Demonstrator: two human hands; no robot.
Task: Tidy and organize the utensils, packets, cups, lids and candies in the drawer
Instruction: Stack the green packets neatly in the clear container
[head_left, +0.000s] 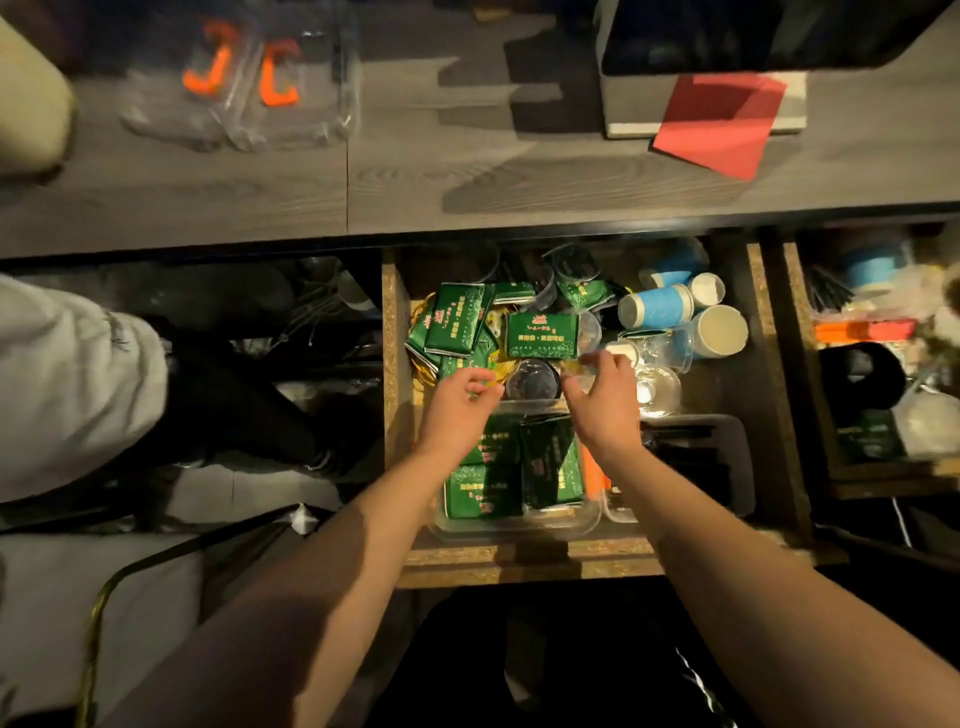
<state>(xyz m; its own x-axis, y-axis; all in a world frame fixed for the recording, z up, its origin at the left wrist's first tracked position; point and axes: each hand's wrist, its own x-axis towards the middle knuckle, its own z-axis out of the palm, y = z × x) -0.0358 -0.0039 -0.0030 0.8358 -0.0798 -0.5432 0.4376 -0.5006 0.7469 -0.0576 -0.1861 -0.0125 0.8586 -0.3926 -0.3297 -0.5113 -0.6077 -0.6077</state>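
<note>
Your left hand (457, 405) pinches a small yellow candy (492, 375); your right hand (602, 400) fingers pinch a clear wrapped candy (589, 364) mid-drawer (397, 322).

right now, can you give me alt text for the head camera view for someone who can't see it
Two bare hands, the left hand and the right hand, reach into an open wooden drawer, fingers curled on small items beside a round clear plastic lid. Green printed packets lie loose or stacked in a clear plastic tray; blue paper cups lie to the right.

Dim warm light, hard shadows, blurred, warped edges
</note>
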